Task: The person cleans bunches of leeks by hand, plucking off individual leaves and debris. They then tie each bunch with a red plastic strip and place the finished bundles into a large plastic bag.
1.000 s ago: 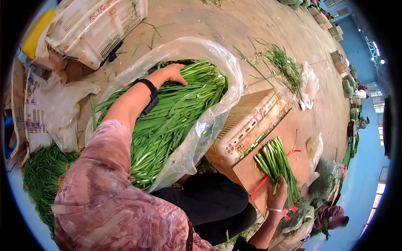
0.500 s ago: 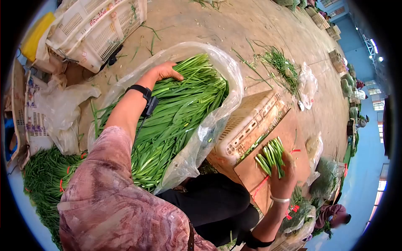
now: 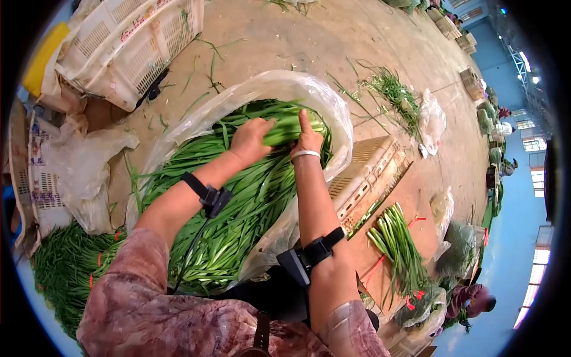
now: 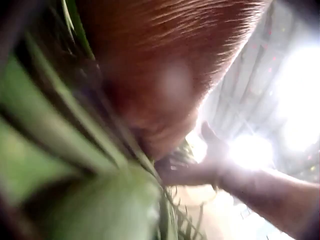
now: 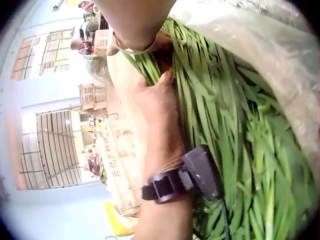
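Observation:
A large heap of garlic chives (image 3: 238,202) lies inside a clear plastic bag (image 3: 267,83). At the heap's far end my left hand (image 3: 251,141) grips a bunch of chives (image 3: 282,128), blurred in the head view. Close on its right, my right hand (image 3: 308,140) holds the pale stem end of that bunch, thumb pointing up. The right wrist view shows the left hand (image 5: 159,105) beside the long leaves (image 5: 220,95). In the left wrist view, blurred leaves (image 4: 100,200) lie near the left palm (image 4: 165,65). A separate bunch (image 3: 397,238) rests on a brown board (image 3: 369,268).
A plastic crate (image 3: 369,172) stands right of the bag, beside the board. White crates (image 3: 131,53) are at the far left. Dark green bundles (image 3: 65,268) with red ties lie at the near left. Loose leaves (image 3: 392,92) and a white plastic bag (image 3: 432,122) lie on the floor.
My right hand has let go of the bunch on the board and moved left into the bag, beside my left hand. The left hand has shifted right and nearer, with chives in it.

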The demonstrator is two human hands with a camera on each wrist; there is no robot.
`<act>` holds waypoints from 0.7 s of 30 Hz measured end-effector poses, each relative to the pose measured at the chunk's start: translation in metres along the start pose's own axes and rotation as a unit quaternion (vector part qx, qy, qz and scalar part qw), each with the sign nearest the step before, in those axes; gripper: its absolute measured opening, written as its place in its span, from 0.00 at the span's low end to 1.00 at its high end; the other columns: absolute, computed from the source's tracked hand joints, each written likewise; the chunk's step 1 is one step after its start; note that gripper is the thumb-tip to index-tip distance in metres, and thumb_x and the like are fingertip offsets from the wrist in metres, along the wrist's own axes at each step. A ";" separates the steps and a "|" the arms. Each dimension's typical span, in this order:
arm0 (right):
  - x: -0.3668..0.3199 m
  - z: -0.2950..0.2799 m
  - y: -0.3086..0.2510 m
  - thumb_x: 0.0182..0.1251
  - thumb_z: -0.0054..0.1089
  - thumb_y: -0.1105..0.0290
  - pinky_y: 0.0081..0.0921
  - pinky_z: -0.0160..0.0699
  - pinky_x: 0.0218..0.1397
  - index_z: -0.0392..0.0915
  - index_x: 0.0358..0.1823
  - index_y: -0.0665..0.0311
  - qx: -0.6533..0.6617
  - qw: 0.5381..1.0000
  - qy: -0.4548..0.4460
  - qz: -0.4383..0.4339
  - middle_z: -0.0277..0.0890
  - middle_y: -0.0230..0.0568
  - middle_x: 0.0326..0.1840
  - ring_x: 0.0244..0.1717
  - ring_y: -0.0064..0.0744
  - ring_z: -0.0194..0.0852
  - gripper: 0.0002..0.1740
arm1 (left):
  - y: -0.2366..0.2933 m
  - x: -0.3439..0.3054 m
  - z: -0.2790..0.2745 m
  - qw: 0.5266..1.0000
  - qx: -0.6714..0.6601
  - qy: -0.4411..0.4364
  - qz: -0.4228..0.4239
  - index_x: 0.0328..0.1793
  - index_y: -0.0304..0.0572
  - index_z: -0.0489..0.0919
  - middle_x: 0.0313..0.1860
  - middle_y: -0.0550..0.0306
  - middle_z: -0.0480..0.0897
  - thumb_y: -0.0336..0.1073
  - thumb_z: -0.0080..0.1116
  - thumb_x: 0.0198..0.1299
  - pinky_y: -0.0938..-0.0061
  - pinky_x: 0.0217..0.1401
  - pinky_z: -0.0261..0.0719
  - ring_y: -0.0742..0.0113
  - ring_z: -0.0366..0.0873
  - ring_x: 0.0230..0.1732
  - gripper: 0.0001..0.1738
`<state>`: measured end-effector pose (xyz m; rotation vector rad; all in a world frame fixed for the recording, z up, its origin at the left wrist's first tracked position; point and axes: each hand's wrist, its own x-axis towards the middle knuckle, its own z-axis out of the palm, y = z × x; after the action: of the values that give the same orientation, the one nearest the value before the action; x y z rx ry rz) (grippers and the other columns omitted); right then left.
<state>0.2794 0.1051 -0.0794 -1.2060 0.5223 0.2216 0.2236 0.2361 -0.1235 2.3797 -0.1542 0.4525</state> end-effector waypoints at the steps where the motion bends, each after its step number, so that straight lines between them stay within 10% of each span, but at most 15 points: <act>1: 0.007 0.001 0.007 0.48 0.75 0.62 0.35 0.74 0.32 0.72 0.48 0.77 0.061 0.997 0.036 -0.005 0.77 0.44 0.40 0.34 0.32 0.75 0.32 | 0.010 -0.005 -0.004 0.998 0.036 -0.044 -0.004 0.61 0.47 0.72 0.48 0.53 0.74 0.35 0.72 0.33 0.64 0.52 0.72 0.53 0.72 0.49 0.41; 12: 0.027 0.004 0.013 0.45 0.64 0.82 0.36 0.80 0.36 0.74 0.43 0.80 0.057 0.976 0.207 0.031 0.78 0.48 0.40 0.33 0.40 0.78 0.20 | 0.022 -0.009 -0.022 0.977 0.170 -0.110 0.066 0.65 0.46 0.67 0.55 0.47 0.69 0.48 0.68 0.42 0.60 0.50 0.69 0.52 0.70 0.48 0.42; 18: 0.044 -0.022 0.036 0.49 0.58 0.83 0.34 0.79 0.41 0.77 0.42 0.69 0.219 0.976 0.001 0.016 0.77 0.41 0.39 0.36 0.36 0.77 0.15 | 0.054 0.058 -0.103 0.937 0.157 -0.312 -0.018 0.44 0.47 0.83 0.42 0.43 0.79 0.56 0.62 0.48 0.61 0.43 0.73 0.48 0.78 0.41 0.24; 21: 0.039 -0.025 0.031 0.49 0.57 0.83 0.34 0.79 0.45 0.76 0.42 0.67 0.215 0.976 -0.015 0.038 0.77 0.39 0.39 0.39 0.36 0.77 0.16 | 0.045 0.096 -0.091 0.981 -0.006 -0.187 -0.055 0.42 0.40 0.82 0.40 0.41 0.80 0.56 0.58 0.53 0.62 0.41 0.74 0.47 0.79 0.40 0.25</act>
<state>0.2927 0.0891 -0.1311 -0.7613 0.5571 0.1800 0.2773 0.2643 0.0024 2.4257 -0.1931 -0.0507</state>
